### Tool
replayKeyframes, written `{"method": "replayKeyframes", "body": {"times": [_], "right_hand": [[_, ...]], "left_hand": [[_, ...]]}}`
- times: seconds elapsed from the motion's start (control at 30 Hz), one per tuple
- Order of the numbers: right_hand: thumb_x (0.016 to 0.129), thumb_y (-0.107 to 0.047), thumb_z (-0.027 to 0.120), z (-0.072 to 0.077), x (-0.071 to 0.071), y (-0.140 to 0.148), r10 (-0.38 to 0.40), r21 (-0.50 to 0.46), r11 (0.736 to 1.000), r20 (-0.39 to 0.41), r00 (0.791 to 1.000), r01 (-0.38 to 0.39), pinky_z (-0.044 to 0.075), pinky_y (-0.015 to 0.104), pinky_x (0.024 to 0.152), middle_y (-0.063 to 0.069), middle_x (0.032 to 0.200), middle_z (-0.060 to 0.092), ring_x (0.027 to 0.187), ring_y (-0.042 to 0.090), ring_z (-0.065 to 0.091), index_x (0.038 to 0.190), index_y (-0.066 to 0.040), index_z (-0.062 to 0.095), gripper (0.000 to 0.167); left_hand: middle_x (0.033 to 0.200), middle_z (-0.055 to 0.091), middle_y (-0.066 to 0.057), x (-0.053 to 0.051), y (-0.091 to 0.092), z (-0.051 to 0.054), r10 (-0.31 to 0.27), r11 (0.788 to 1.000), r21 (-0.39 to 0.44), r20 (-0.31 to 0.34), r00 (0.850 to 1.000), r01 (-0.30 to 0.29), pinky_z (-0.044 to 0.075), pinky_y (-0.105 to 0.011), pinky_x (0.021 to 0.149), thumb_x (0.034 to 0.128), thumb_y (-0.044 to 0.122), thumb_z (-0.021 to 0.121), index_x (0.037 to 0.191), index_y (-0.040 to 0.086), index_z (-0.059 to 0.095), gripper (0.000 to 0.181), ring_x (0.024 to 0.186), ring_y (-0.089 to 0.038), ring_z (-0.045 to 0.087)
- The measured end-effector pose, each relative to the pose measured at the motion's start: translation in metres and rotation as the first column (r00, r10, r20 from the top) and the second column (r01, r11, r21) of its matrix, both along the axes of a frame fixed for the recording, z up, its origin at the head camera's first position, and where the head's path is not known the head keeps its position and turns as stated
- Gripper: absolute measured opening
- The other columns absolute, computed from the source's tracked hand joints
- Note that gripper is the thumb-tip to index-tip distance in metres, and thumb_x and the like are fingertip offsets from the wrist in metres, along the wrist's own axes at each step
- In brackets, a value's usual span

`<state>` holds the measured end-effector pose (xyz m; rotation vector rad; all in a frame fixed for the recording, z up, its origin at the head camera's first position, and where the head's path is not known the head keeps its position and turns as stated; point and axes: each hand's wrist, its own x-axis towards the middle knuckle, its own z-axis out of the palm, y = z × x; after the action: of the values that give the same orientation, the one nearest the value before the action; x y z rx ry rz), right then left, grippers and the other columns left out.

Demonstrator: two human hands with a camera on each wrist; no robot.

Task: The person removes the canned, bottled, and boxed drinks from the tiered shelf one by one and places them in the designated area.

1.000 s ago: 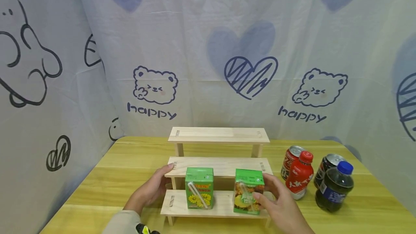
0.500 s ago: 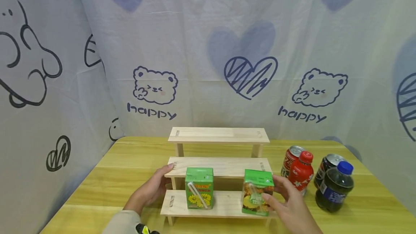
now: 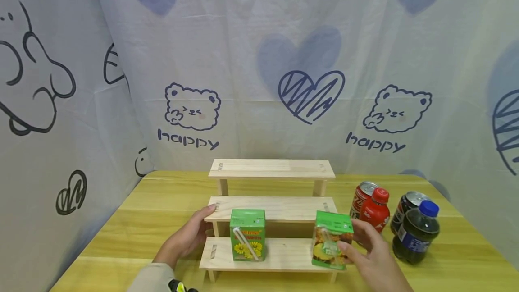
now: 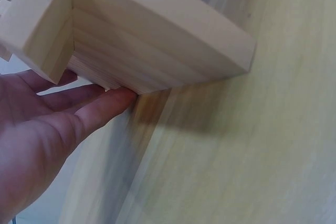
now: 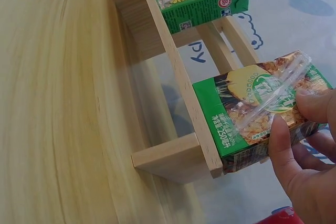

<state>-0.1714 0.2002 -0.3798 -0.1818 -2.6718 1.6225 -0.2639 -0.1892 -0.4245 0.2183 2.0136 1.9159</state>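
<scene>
My right hand (image 3: 375, 249) grips a green pineapple drink carton (image 3: 331, 242) with a straw on its front. In the right wrist view, that carton (image 5: 262, 103) stands at the right end of the lowest step, thumb on its front. A green drink carton with yellow flowers (image 3: 248, 235) stands on the same step, left of centre. Both are on a three-step wooden display stand (image 3: 271, 208). My left hand (image 3: 190, 233) holds the stand's left side, its thumb at the middle step's end. In the left wrist view, the fingers (image 4: 107, 109) touch the wood.
Right of the stand are a red can (image 3: 362, 197), a red bottle (image 3: 377, 213), a dark can (image 3: 405, 208) and a dark drink bottle with a blue cap (image 3: 417, 233). A printed cloth (image 3: 251, 57) hangs behind the wooden table (image 3: 121, 233).
My right hand has moved the pineapple carton rightward along the lowest step to its right end. My left hand and the flower carton have stayed in place.
</scene>
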Motion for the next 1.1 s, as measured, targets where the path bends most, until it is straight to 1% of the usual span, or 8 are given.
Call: {"method": "replayKeyframes", "body": {"times": [0.2, 0.3, 0.4, 0.53, 0.73, 0.83, 0.97, 1.1], "right_hand": [[0.086, -0.033, 0.068, -0.001, 0.001, 0.008, -0.028, 0.032, 0.999, -0.009, 1.000, 0.028, 0.051, 0.043, 0.090, 0.023, 0.133, 0.049, 0.121, 0.041, 0.047, 0.138, -0.003, 0.036, 0.068], [0.087, -0.033, 0.067, -0.001, 0.002, 0.014, -0.039, 0.044, 0.998, -0.013, 0.999, 0.039, 0.050, 0.044, 0.091, 0.023, 0.133, 0.048, 0.121, 0.041, 0.047, 0.138, -0.003, 0.035, 0.068], [0.087, -0.034, 0.067, 0.000, 0.004, 0.019, -0.050, 0.043, 0.998, -0.015, 0.999, 0.051, 0.051, 0.041, 0.091, 0.023, 0.134, 0.047, 0.123, 0.042, 0.046, 0.139, -0.002, 0.034, 0.070], [0.087, -0.035, 0.067, -0.001, 0.006, 0.027, -0.065, 0.033, 0.997, -0.016, 0.998, 0.066, 0.052, 0.037, 0.088, 0.023, 0.136, 0.044, 0.125, 0.043, 0.043, 0.140, -0.002, 0.032, 0.071], [0.088, -0.031, 0.066, -0.004, 0.009, 0.039, -0.094, 0.019, 0.995, -0.034, 0.995, 0.094, 0.054, 0.030, 0.083, 0.025, 0.137, 0.041, 0.126, 0.043, 0.042, 0.142, -0.001, 0.029, 0.072], [0.090, -0.030, 0.064, -0.005, 0.009, 0.046, -0.106, 0.016, 0.994, -0.031, 0.994, 0.106, 0.054, 0.033, 0.084, 0.027, 0.139, 0.039, 0.127, 0.045, 0.040, 0.143, 0.000, 0.026, 0.072], [0.090, -0.033, 0.063, -0.006, 0.009, 0.056, -0.121, 0.048, 0.992, -0.011, 0.993, 0.121, 0.049, 0.043, 0.093, 0.029, 0.141, 0.036, 0.129, 0.047, 0.036, 0.144, 0.002, 0.024, 0.076], [0.088, -0.032, 0.066, -0.012, 0.008, 0.063, -0.134, 0.022, 0.991, -0.001, 0.991, 0.134, 0.055, 0.035, 0.083, 0.032, 0.140, 0.035, 0.128, 0.047, 0.036, 0.143, 0.003, 0.024, 0.077]], "left_hand": [[0.143, 0.026, -0.026, -0.015, -0.008, -0.022, -0.032, 0.999, -0.004, 0.004, 0.999, 0.032, 0.039, -0.052, 0.102, 0.0961, 0.058, 0.028, 0.149, 0.011, 0.012, 0.072, 0.130, -0.042, 0.033], [0.144, 0.027, -0.025, -0.019, -0.011, -0.028, -0.038, 0.999, -0.011, -0.009, 0.999, 0.038, 0.039, -0.052, 0.102, 0.0957, 0.059, 0.027, 0.149, 0.012, 0.012, 0.073, 0.130, -0.041, 0.034], [0.143, 0.027, -0.025, -0.020, -0.011, -0.030, -0.041, 0.999, -0.020, -0.020, 0.999, 0.041, 0.039, -0.051, 0.101, 0.0957, 0.059, 0.026, 0.149, 0.012, 0.012, 0.072, 0.129, -0.041, 0.036], [0.143, 0.027, -0.026, -0.015, -0.009, -0.023, -0.040, 0.999, -0.017, -0.017, 0.999, 0.039, 0.040, -0.051, 0.101, 0.0963, 0.058, 0.027, 0.149, 0.012, 0.012, 0.072, 0.129, -0.040, 0.036], [0.140, 0.027, -0.030, -0.003, -0.003, -0.005, -0.035, 0.999, -0.024, -0.033, 0.999, 0.034, 0.041, -0.051, 0.100, 0.0951, 0.058, 0.029, 0.148, 0.005, 0.012, 0.076, 0.126, -0.042, 0.038], [0.140, 0.027, -0.031, 0.001, 0.000, 0.001, -0.016, 1.000, -0.028, -0.041, 0.999, 0.014, 0.040, -0.053, 0.100, 0.0944, 0.057, 0.030, 0.147, 0.004, 0.013, 0.076, 0.126, -0.043, 0.038], [0.141, 0.027, -0.029, 0.002, 0.001, 0.002, -0.001, 1.000, -0.026, -0.018, 1.000, 0.000, 0.039, -0.052, 0.101, 0.0954, 0.055, 0.030, 0.148, 0.006, 0.013, 0.074, 0.127, -0.043, 0.036], [0.142, 0.025, -0.030, -0.002, -0.001, -0.002, -0.023, 0.999, -0.034, -0.030, 0.999, 0.022, 0.039, -0.052, 0.101, 0.0956, 0.056, 0.029, 0.149, 0.006, 0.009, 0.076, 0.128, -0.044, 0.035]]}}
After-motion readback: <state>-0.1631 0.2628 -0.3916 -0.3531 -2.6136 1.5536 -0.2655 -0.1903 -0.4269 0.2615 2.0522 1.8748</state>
